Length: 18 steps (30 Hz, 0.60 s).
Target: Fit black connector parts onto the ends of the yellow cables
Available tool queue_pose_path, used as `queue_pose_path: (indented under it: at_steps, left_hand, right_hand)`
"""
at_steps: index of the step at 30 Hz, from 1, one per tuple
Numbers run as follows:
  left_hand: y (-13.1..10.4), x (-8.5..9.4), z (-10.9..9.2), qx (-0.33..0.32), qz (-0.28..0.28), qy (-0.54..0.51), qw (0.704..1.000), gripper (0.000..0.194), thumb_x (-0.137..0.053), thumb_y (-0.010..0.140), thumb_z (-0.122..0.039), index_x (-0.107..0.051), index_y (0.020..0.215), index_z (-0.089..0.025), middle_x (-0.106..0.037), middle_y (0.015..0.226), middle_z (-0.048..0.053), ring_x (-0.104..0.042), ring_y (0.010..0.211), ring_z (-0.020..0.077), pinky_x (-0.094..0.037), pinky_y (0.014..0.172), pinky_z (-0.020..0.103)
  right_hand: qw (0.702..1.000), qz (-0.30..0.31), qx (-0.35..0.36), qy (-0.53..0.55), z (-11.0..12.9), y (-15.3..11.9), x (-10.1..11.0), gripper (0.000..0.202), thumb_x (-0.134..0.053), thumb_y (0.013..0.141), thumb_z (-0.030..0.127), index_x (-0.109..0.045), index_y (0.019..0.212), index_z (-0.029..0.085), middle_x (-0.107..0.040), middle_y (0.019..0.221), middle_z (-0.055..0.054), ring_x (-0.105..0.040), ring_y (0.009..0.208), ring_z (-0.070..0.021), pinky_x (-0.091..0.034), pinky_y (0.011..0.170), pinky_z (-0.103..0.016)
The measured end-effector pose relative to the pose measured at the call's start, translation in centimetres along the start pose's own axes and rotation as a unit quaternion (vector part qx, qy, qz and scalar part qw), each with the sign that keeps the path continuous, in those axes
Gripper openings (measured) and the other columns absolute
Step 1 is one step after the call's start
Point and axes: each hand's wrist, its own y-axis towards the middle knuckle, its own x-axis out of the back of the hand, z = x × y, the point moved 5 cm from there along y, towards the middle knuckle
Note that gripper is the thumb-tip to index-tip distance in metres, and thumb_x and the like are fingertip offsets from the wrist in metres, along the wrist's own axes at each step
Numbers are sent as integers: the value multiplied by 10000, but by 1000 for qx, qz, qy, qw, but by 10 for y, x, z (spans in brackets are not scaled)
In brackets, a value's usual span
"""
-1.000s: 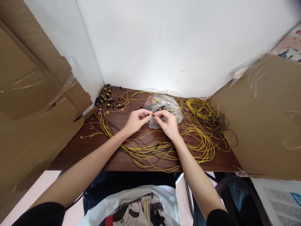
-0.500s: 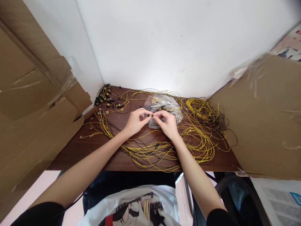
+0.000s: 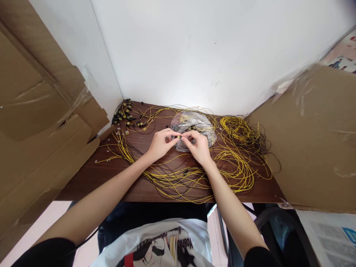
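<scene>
My left hand [image 3: 160, 143] and my right hand [image 3: 198, 147] meet fingertip to fingertip over the middle of a dark wooden table [image 3: 89, 177]. Together they pinch a small yellow and black connector [image 3: 178, 137] at the end of a thin wire. Just behind the fingers lies a clear plastic bag [image 3: 191, 124] with more small parts inside. Loose yellow and black wires [image 3: 178, 178] spread across the table under and around both wrists.
A dense coil of yellow wire [image 3: 239, 129] lies at the right back. A cluster of black and yellow connectors [image 3: 125, 113] sits in the left back corner. Cardboard sheets [image 3: 41, 122] lean at the left, another cardboard panel [image 3: 314, 144] at the right. A white wall stands behind.
The fingers of both hands have shifted slightly around the connector; the hands stay in the same place.
</scene>
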Motion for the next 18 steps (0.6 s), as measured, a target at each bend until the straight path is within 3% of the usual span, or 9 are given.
queue_pose_path:
  at_steps: [18]
  left_hand:
    - [0,0,0,13,12,16,1000,202,-593,775,-246,-706,915,-153,-628,776,35,-474,567,88,-372,530,213]
  right_hand:
    - [999,4,21,-38,4,-2,0,105,-536,849,236,-634,861,199,-647,808,-43,-579,776,-178,-468,731,-310]
